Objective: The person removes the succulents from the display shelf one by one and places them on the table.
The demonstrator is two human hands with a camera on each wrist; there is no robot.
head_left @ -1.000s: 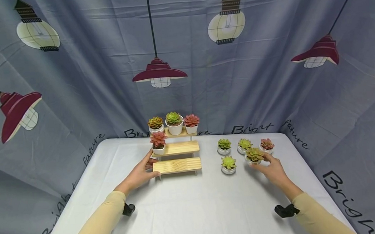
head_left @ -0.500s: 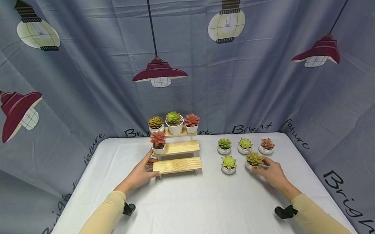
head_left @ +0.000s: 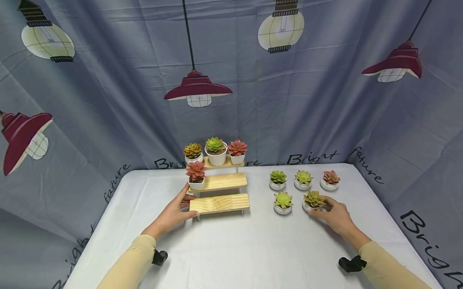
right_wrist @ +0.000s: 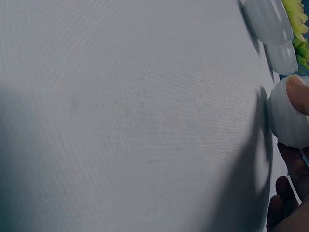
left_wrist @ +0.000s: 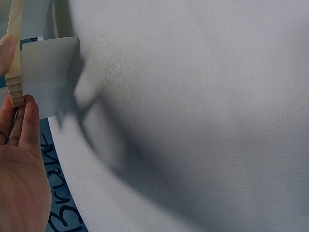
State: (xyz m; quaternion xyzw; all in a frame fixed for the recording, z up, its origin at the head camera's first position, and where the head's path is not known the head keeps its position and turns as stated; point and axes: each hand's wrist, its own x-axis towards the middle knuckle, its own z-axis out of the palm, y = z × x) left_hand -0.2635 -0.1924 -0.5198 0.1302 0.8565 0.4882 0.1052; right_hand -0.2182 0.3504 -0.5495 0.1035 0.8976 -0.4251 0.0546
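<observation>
**Right hand [head_left: 336,214] grasping olive succulent [head_left: 314,198], left hand [head_left: 171,216] grasping wooden stand [head_left: 219,202]**

Nearest, two pale yellow sleeves [head_left: 120,275] extend over the white worktop [head_left: 246,258], with a black wrist device [head_left: 352,264] showing at each cuff. The right hand grasps the olive succulent by its round white pot; the right wrist view shows the thumb on the pot wall. The plant is upright at the front right of a group of five (whether its base bears on the worktop cannot be confirmed). The left hand grips the left end of the stand's lowest step, and the left wrist view shows the board's end held between thumb and fingers, near a white leg [left_wrist: 50,72].

Just left of the olive succulent stands a lime succulent [head_left: 283,201]. Behind these two is a row of three in white pots, left to right: a dark green succulent [head_left: 277,178], a pale green succulent [head_left: 303,178] and a reddish succulent [head_left: 331,178].

On the stand, well to the left of the group, the middle step carries a red succulent [head_left: 196,172] at its left end. The top step carries, left to right, a yellow-brown succulent [head_left: 193,151], a bright green succulent [head_left: 215,146] and a pink succulent [head_left: 237,148].

Farthest, a grey-blue curtain [head_left: 253,116] bears printed lamps [head_left: 198,87] and black lettering.
</observation>
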